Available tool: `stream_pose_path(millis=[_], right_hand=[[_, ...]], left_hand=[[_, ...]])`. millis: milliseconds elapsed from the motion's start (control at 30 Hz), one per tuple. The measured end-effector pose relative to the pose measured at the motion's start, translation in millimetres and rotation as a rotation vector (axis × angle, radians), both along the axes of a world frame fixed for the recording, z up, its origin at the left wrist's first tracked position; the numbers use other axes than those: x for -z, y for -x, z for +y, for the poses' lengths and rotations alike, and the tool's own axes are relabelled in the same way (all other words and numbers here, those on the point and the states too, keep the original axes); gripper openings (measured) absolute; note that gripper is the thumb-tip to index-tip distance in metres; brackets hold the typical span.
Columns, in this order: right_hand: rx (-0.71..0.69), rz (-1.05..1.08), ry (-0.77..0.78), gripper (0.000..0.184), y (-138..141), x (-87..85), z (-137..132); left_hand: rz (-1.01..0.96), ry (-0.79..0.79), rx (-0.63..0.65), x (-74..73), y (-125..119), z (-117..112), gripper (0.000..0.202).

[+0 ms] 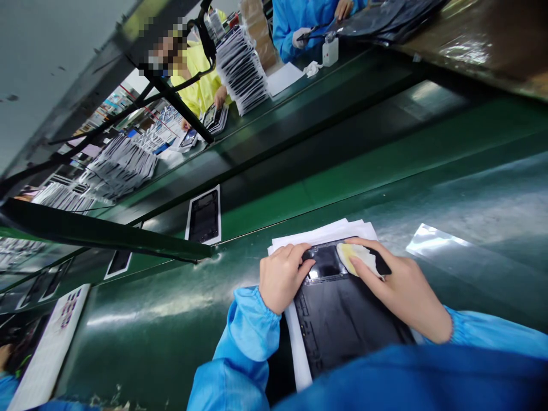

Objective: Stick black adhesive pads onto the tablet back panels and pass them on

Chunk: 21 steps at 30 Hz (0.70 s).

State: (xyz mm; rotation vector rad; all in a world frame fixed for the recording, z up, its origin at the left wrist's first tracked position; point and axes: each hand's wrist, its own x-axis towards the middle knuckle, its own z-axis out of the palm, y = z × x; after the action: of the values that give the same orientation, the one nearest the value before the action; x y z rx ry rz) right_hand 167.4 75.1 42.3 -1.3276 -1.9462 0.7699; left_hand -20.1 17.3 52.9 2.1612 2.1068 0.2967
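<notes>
A black tablet panel (349,319) with a glossy strip near its far end lies on white sheets (299,357) in front of me. My left hand (280,277) is closed on the panel's far left corner, fingers over the edge and thumb on its face. Between the thumb and fingers of my right hand (400,291) is a folded white and yellowish wiping cloth (357,260). The cloth touches the glossy strip near the far right corner. My blue-sleeved arm and body cover the panel's near end.
A clear plastic sheet (440,242) lies right on the green bench (141,337). Beyond, a belt (325,188) carries a tablet panel on white paper (204,216). A dark metal bar (107,231) slants in from the left. Co-workers sit opposite near stacked panels (242,68).
</notes>
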Motion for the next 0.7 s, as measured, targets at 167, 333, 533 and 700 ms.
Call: stream_pose_path(millis=[167, 333, 533, 700], right_hand=[[-0.005, 0.002, -0.004, 0.028, 0, 0.2, 0], [0.004, 0.011, -0.007, 0.029, 2, -1.5, -1], [0.020, -0.013, -0.014, 0.029, 1, -6.0, 0], [-0.093, -0.165, -0.114, 0.025, 22, -7.1, -3]], left_hand=[[0.209, -0.126, 0.270, 1.9, 10, -11, 0.021], [0.330, -0.148, 0.390, 3.4, 18, -20, 0.031], [0.240, -0.068, 0.408, -4.6, 14, -33, 0.036], [0.239, -0.045, 0.387, -9.1, 8, -39, 0.035]])
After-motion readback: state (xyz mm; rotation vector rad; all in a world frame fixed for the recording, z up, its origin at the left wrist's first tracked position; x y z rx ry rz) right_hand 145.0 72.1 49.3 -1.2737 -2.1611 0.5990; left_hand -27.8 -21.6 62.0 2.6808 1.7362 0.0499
